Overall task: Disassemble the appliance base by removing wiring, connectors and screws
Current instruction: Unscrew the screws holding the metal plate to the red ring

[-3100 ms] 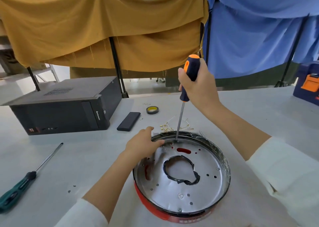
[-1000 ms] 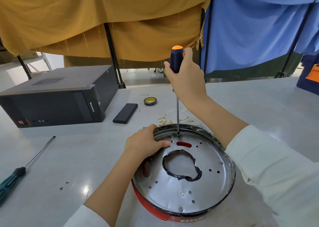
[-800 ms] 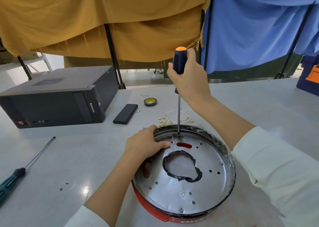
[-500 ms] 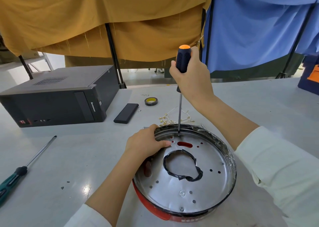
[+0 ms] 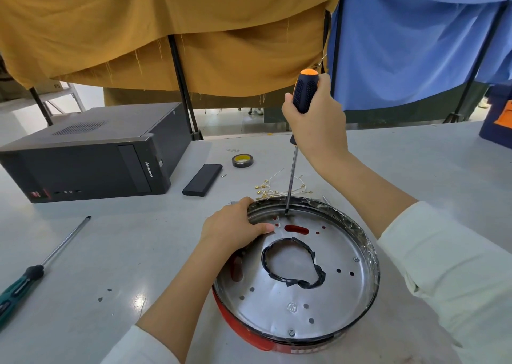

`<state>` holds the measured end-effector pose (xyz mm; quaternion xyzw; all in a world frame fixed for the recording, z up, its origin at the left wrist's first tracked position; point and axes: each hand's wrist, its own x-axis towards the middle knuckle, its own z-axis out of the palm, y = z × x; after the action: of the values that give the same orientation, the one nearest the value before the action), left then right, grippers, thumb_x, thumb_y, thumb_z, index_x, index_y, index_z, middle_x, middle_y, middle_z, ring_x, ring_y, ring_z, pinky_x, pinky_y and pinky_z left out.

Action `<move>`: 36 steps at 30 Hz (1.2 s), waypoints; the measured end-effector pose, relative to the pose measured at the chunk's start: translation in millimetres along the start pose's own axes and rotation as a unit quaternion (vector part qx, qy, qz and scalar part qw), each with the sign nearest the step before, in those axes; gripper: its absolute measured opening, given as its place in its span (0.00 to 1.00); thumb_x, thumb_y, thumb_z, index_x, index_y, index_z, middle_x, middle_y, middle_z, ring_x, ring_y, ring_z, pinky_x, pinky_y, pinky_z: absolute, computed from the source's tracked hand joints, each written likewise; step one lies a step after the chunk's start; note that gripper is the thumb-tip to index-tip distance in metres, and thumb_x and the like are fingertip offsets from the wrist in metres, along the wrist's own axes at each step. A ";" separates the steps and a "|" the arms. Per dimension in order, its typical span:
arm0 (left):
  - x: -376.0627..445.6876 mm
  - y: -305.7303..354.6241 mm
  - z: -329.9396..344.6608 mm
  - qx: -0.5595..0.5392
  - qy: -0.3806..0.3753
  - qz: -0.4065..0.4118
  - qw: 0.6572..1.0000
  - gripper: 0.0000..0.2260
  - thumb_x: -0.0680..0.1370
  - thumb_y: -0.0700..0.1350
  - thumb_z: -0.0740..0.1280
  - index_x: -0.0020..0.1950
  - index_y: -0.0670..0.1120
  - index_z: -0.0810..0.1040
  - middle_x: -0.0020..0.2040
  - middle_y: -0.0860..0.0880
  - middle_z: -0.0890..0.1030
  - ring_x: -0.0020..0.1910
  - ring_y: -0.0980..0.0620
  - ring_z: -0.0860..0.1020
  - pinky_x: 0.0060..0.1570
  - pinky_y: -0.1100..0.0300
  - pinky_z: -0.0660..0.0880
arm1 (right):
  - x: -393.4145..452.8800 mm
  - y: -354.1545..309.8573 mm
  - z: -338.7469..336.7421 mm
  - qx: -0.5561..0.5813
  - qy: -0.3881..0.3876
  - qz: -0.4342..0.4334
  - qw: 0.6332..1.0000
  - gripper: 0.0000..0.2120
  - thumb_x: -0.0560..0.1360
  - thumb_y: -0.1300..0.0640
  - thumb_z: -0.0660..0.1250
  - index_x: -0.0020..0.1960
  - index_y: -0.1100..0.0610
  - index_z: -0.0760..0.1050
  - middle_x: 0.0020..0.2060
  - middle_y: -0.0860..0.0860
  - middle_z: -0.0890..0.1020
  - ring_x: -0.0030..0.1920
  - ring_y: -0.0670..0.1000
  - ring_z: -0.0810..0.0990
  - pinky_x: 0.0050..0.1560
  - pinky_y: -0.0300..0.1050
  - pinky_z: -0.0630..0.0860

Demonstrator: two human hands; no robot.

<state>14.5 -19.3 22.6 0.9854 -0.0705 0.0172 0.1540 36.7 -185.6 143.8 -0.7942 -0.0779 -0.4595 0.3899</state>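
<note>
Head view: the appliance base (image 5: pixel 293 289) is a round, shallow pan with a shiny metal floor, a red outer band at its near edge, many small holes, a red slot toward its far side and a ragged ring of black tape (image 5: pixel 291 264) around a central opening. It lies flat on the table (image 5: pixel 138 253), open side up, directly below both hands. The left hand (image 5: pixel 235 229) rests over the pan's far-left rim, fingers curled around the edge and fingertips lying on the metal floor. The right hand (image 5: pixel 315 120), above the pan's far side, is wrapped tightly around the black-and-orange handle of a screwdriver (image 5: pixel 295 142). The tool's long axis stands nearly upright, orange cap on top, its shaft leaning slightly, its tip touching the floor just inside the far rim.
</note>
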 end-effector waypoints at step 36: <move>1.5 -1.9 3.0 0.001 0.009 0.017 1.000 0.31 0.68 0.71 0.63 0.66 0.57 0.65 0.55 0.52 0.79 0.53 0.48 0.77 0.45 0.56 0.72 | 9.4 -13.0 -7.4 0.270 -0.169 0.232 0.919 0.12 0.72 0.63 0.66 0.54 0.58 0.69 0.40 0.55 0.76 0.38 0.53 0.76 0.43 0.45 0.78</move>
<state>16.3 -18.7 19.2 0.9840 -0.0858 0.0287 0.1535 30.8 -184.1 160.4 -0.7202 -0.0769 -0.1768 0.6665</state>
